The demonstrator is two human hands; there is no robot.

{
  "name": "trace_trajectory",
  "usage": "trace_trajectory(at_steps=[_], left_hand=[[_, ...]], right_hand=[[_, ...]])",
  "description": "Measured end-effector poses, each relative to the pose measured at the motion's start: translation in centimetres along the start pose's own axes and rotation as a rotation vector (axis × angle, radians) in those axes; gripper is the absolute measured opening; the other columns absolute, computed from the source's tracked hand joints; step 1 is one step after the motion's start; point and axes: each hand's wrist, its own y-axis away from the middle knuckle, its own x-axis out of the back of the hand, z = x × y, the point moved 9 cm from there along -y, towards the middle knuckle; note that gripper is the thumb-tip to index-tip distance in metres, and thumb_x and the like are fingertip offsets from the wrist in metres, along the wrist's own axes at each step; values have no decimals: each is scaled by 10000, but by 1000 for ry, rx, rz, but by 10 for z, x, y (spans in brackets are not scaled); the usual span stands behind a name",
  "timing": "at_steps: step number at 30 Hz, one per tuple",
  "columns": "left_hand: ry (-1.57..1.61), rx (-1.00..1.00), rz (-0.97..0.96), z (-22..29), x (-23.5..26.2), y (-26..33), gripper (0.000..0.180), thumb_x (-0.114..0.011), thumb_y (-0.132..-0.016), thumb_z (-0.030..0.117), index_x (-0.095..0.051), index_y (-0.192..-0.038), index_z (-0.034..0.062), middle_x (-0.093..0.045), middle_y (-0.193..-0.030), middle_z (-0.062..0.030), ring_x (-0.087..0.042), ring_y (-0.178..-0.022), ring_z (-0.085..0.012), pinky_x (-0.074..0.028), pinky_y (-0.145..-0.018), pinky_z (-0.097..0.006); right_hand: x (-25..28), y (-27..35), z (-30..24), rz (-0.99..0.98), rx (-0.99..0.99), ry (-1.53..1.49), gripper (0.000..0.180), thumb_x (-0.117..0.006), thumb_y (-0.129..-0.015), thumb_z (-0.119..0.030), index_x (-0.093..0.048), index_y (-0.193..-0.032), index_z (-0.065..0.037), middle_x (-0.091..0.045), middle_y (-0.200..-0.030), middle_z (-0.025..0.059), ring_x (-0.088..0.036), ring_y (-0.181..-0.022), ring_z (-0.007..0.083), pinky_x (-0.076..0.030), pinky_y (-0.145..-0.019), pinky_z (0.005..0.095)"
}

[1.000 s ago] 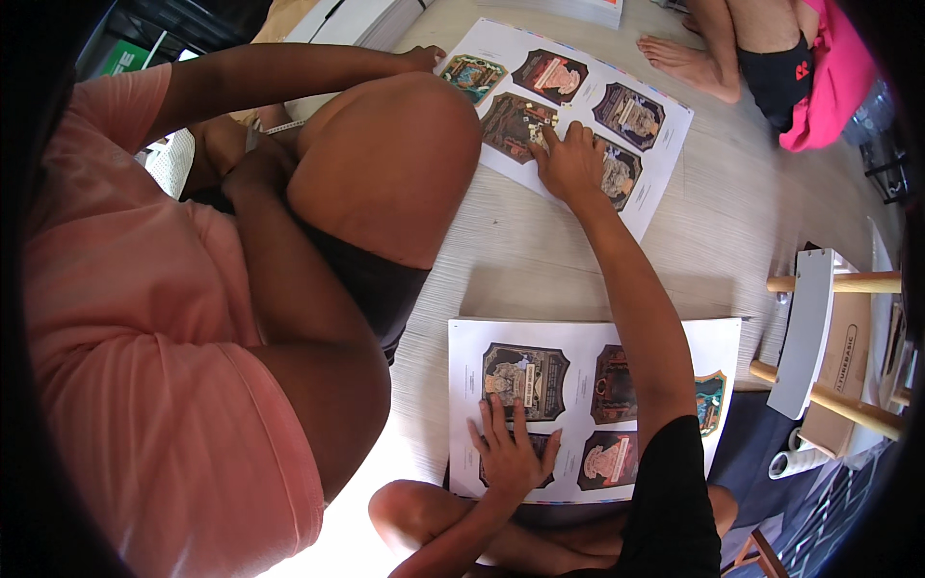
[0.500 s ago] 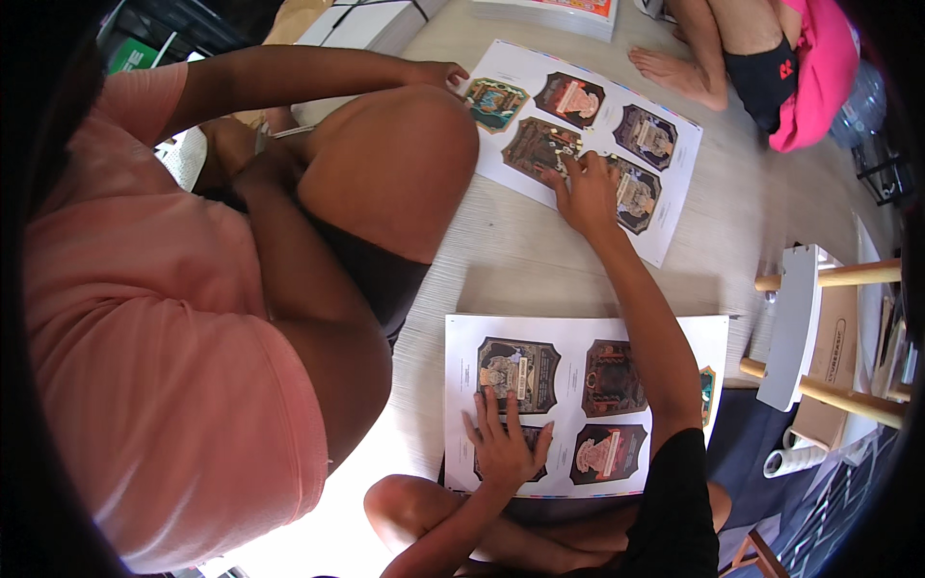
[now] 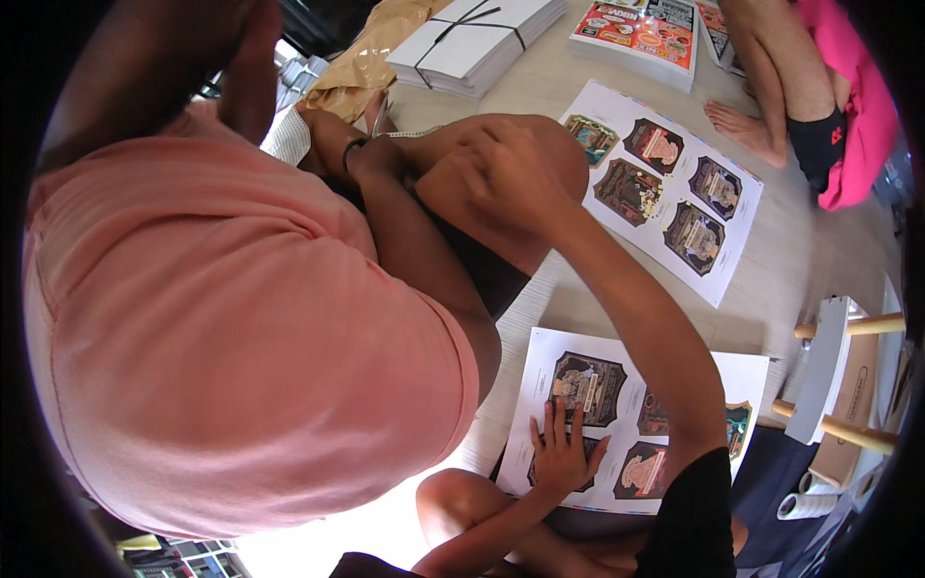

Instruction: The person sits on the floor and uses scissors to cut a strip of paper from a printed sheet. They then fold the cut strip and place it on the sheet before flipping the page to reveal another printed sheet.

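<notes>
My left hand (image 3: 564, 455) lies flat with spread fingers on a near printed sheet (image 3: 540, 371), white with dark, ornate badge-shaped labels, resting over my crossed legs. My right hand (image 3: 511, 183) is raised in front of a co-worker's bent knee (image 3: 567, 144). Its fingers look bent, but blur hides whether anything is between them. Beyond, a second printed sheet (image 3: 665, 252) with similar labels lies flat on the floor. Small pale gold bits (image 3: 647, 200) are scattered over its middle label. My right forearm crosses above the near sheet and covers part of it.
A co-worker in a pink shirt (image 3: 241, 356) sits close on my left. At the back are a tied paper stack (image 3: 472, 43), a colourful printed stack (image 3: 641, 39) and brown wrapping paper (image 3: 371, 58). Another person's foot (image 3: 742, 130) rests far right, above a white wooden-legged stool (image 3: 829, 371).
My right hand has left the far sheet and moved left to the co-worker's knee. The co-worker's far arm has lifted. The view has swung left; my left hand stays on the near sheet.
</notes>
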Motion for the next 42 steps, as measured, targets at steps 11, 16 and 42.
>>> trace_trajectory(at_steps=[11,16,42], left_hand=[[-2,-11,-1,-1,-2,0,771,-570,-895,546,-433,-1399,-21,-332,-1457,-325,-263,-1393,-481,-133,-1100,-664],[36,-7,-12,-2,3,0,758,-581,-892,544,-443,-1403,1,-347,-1456,-307,-281,-1389,-465,-147,-1097,-657],[210,378,-171,-112,160,53,617,-703,-822,420,-571,-1216,-36,-550,-1230,-259,-478,-1204,-435,-373,-1014,-527]], right_hand=[[-82,-25,3,-169,-525,-617,230,-641,-870,-150,-674,-983,48,-691,-815,185,-672,-744,268,-525,-703,367],[-88,-24,-22,-161,-339,-549,232,-664,-863,-130,-675,-1011,49,-699,-814,158,-667,-746,215,-528,-698,345],[-1,4,52,38,-1014,-409,411,-649,-926,-257,-564,-1221,16,-690,-939,107,-672,-749,135,-543,-697,239]])
